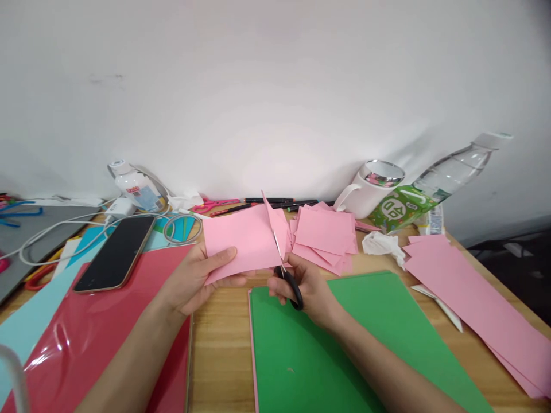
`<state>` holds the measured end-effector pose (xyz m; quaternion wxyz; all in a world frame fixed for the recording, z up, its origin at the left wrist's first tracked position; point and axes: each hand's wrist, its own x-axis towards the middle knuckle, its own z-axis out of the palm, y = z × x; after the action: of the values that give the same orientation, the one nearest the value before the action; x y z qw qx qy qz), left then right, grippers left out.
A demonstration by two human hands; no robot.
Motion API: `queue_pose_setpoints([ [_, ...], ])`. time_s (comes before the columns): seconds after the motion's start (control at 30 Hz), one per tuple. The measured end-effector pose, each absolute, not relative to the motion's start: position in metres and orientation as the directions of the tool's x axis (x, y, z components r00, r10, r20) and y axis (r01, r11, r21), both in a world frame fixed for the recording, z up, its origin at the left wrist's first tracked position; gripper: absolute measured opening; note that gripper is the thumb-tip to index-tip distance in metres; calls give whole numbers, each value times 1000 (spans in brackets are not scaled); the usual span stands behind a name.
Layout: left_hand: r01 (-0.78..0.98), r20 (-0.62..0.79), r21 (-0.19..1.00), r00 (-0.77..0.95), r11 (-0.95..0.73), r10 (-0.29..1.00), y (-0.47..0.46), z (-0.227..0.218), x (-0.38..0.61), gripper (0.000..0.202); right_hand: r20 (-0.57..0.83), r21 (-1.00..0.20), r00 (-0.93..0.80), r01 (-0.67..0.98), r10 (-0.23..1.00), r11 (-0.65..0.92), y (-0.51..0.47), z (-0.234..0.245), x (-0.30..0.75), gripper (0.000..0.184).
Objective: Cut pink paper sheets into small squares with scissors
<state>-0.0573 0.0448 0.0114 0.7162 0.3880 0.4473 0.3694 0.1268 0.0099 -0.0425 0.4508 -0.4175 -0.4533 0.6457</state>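
Observation:
My left hand (193,281) grips a pink paper sheet (241,241) by its lower left edge, thumb on top, holding it above the wooden table. My right hand (307,287) is closed round the black handles of a pair of scissors (286,272). The blades point up and away into the sheet's right part, where a cut strip of pink stands up. Just behind the scissors lies a pile of cut pink squares (325,235).
A green sheet (344,344) lies under my right forearm, a glossy red sheet (99,338) under the left. A black phone (115,252) with white cables is at left. A white mug (370,189), a green carton, two clear bottles, a crumpled tissue and long pink strips (469,298) are also present.

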Motion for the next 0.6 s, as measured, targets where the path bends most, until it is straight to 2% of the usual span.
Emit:
queue_pose_setpoints([
  [0.17, -259, -267, 902, 298, 347, 916, 47, 10, -62, 34, -103, -977, -397, -134, 912, -168, 11, -38, 139, 38],
  [0.3, -364, -179, 896, 231, 255, 956, 44, 11, -70, 40, -55, -972, -646, -138, 761, -188, 16, -37, 159, 31],
  [0.33, -372, -162, 898, 218, 235, 962, 42, 11, -72, 43, -19, -964, -623, -197, 782, -181, 17, -37, 163, 33],
  [0.37, -374, -149, 901, 212, 221, 966, 41, 12, -73, 44, 19, -947, -525, -281, 851, -153, 19, -38, 165, 34],
  [0.47, -392, -145, 890, 241, 233, 960, 36, 12, -76, 39, 27, -905, -152, -424, 988, -41, 24, -39, 165, 35],
  [0.53, -431, -161, 856, 302, 285, 940, 34, 12, -75, 29, 10, -897, -97, -441, 995, -34, 24, -39, 159, 33],
  [0.6, -450, -183, 820, 379, 353, 907, 32, 12, -73, 22, 17, -883, -171, -464, 985, -66, 21, -39, 153, 34],
])
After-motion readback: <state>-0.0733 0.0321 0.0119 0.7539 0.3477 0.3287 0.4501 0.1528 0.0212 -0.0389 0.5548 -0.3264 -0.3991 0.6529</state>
